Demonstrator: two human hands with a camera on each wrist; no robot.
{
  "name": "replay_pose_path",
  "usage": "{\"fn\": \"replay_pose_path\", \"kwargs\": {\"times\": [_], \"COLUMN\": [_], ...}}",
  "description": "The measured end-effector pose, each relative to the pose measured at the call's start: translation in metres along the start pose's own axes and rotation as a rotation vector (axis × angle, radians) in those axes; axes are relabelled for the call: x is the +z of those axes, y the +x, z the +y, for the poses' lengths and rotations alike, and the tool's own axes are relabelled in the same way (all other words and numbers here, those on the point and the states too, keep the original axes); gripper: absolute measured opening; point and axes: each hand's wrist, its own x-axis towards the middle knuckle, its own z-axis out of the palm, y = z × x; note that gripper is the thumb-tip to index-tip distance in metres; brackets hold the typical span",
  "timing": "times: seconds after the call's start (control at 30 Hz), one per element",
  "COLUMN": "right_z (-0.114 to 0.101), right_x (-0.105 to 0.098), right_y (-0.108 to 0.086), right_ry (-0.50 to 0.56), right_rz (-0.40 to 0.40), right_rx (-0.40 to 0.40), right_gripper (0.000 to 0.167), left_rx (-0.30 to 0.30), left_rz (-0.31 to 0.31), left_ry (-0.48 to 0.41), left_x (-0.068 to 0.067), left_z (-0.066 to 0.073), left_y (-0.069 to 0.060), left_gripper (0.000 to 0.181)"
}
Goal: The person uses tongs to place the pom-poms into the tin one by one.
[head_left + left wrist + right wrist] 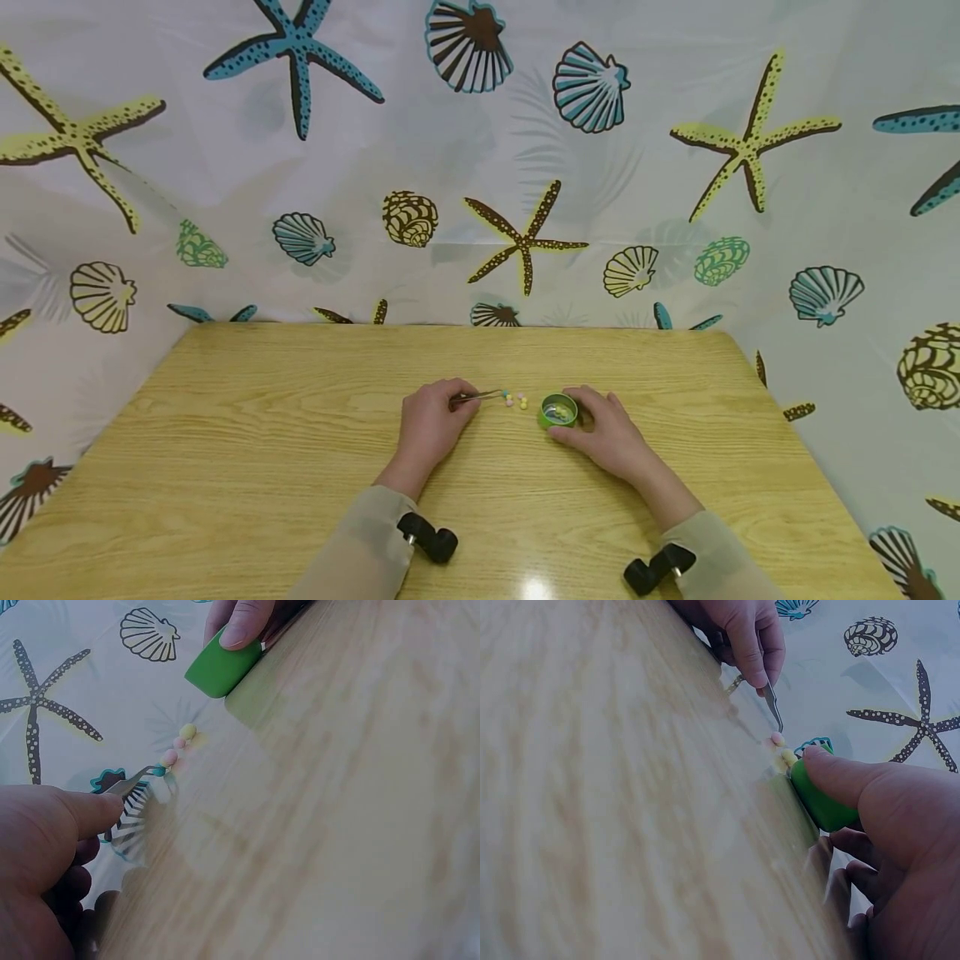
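Observation:
My left hand point(435, 427) pinches a pair of metal tweezers point(486, 394), their tips pointing right. At those tips sits a small blue bead point(158, 771); whether the tips grip it or only touch it I cannot tell. Close by lie several pink and yellow beads, among them a pink bead point(170, 757) and a yellow bead point(188, 731). To their right stands a small round green tin point(550, 422), its top uncovered, with some yellow and other small pieces inside. My right hand point(611, 433) holds this tin between thumb and fingers from its right side.
The light wooden table point(262, 433) carries all of this. Behind it and along its sides hangs a white cloth point(360, 167) printed with starfish and shells. Each sleeve bears a black wrist mount, such as the left mount point(429, 537).

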Motion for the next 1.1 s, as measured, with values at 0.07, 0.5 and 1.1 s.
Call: {"fn": "replay_pose_path", "kwargs": {"times": [0.07, 0.5, 1.1], "right_z": [0.000, 0.000, -0.002], "right_x": [0.000, 0.000, -0.001], "right_y": [0.000, -0.001, -0.001], "right_ry": [0.003, -0.008, -0.013], "right_rz": [0.002, -0.001, -0.001], "right_rx": [-0.001, 0.021, 0.010], "right_gripper": [0.063, 0.062, 0.062], "left_rx": [0.000, -0.031, -0.029], "left_rz": [0.000, 0.024, 0.031], "left_ry": [0.000, -0.061, -0.081], "left_x": [0.000, -0.002, -0.008], "left_z": [0.000, 0.004, 0.014], "left_y": [0.000, 0.001, 0.001], "left_gripper": [0.007, 0.006, 0.006]}}
